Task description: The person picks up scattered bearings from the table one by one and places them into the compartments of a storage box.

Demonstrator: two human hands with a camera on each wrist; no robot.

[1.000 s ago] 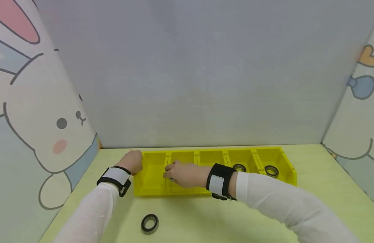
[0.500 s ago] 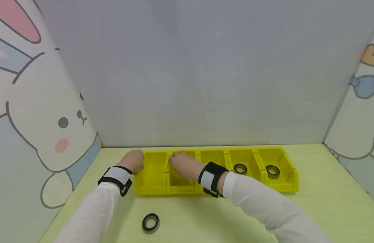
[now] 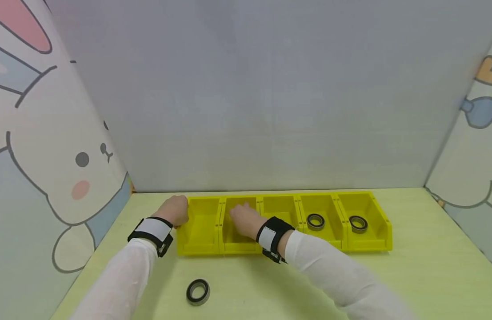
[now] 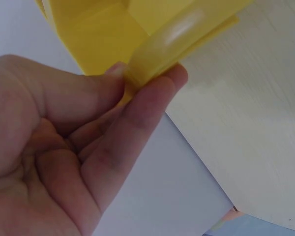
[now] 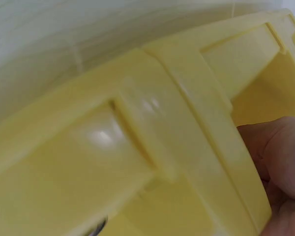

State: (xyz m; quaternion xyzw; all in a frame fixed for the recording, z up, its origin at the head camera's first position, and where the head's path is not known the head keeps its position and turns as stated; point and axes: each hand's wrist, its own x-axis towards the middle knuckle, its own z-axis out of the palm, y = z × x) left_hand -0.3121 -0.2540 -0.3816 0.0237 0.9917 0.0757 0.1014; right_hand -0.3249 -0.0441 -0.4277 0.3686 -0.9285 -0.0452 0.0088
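A row of joined yellow bins (image 3: 202, 250) stands at the back of the table. My left hand (image 3: 175, 210) is at the row's left end; in the left wrist view its thumb and fingers pinch the bin's yellow edge (image 4: 174, 37). My right hand (image 3: 246, 221) reaches down into the second bin from the left, its fingertips hidden; whether they hold anything cannot be seen. One black-and-silver ball bearing (image 3: 315, 222) lies in the fourth bin, another bearing (image 3: 358, 224) in the rightmost. A third bearing (image 3: 198, 292) lies on the table in front of the row.
The light yellow-green table (image 3: 426, 266) meets a grey back wall (image 3: 270, 98). Side panels with cartoon drawings (image 3: 82, 178) stand left and right. In the right wrist view a small dark curved edge (image 5: 99, 227) shows inside a bin; my right wrist partly covers the third bin.
My right hand moved from above the divider between the first two bins rightward into the second bin, then lower and slightly nearer. My left hand kept its hold on the row's left end.
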